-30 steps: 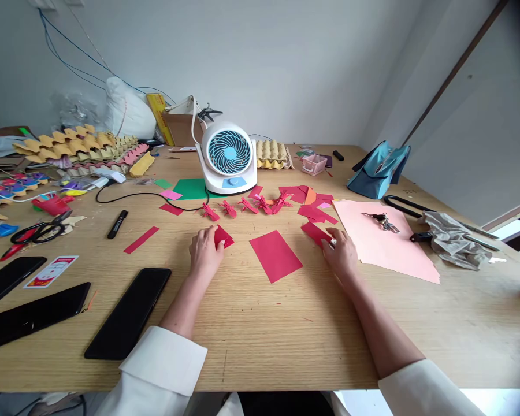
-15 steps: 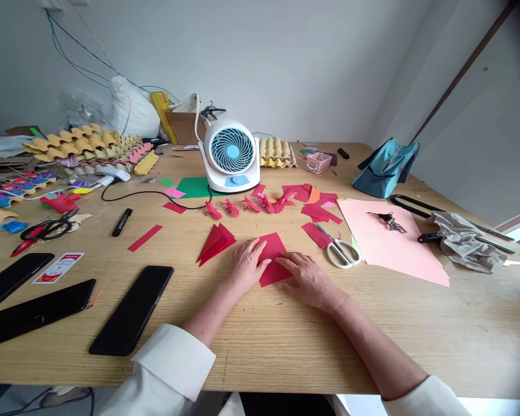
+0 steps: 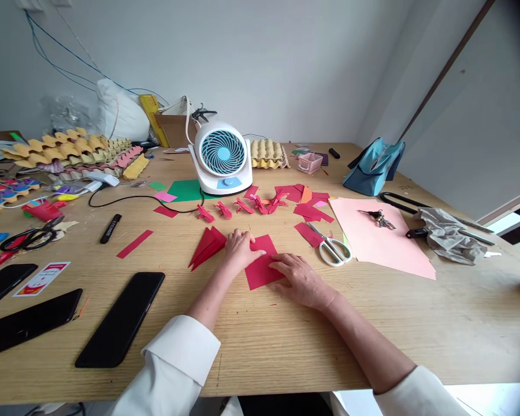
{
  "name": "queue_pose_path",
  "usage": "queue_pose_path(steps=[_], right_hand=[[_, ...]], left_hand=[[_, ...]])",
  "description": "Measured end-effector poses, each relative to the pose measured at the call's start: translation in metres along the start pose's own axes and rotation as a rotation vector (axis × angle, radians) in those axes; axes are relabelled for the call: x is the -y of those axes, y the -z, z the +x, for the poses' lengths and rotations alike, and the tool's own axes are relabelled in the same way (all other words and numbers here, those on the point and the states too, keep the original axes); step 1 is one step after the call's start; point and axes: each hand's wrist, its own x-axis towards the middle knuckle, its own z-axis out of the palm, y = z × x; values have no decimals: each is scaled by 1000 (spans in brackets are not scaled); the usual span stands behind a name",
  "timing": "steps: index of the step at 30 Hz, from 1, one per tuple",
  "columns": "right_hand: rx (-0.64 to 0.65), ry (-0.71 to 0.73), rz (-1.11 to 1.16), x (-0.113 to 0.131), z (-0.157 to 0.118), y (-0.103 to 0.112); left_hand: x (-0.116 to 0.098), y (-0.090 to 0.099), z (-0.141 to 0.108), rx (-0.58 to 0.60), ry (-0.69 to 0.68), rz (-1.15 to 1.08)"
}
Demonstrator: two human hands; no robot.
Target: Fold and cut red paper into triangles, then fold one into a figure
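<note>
Well, left hand [image 3: 238, 249] touches red sheet [image 3: 259, 274]; card [image 3: 42, 279] lettering illegible

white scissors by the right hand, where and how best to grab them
Best grip: the looped handles of the white scissors, coming from the near side. The loops face the near table edge, while the blades point away, their tips over red paper.

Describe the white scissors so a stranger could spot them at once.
On the table, find the large pink sheets to the right. Just left of them, beyond the right hand, lie the white scissors. Their white handles set them apart from the black scissors at far left.
</note>
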Motion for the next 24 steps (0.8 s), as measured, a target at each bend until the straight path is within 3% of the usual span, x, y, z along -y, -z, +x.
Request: queue_pose_path(steps=[5,11,16,24], right_hand=[[-13,0,11,0,1,0],[-26,1,18,0,0,-1],[-25,-14,12,1,0,-2],[-36,-15,36,0,1,-2]], left_hand=[[-3,5,-8,-18,-50,27],[-7,13,-15,59,17,73],[-8,13,-17,42,34,57],[-5,9,-17,15,-51,-108]])
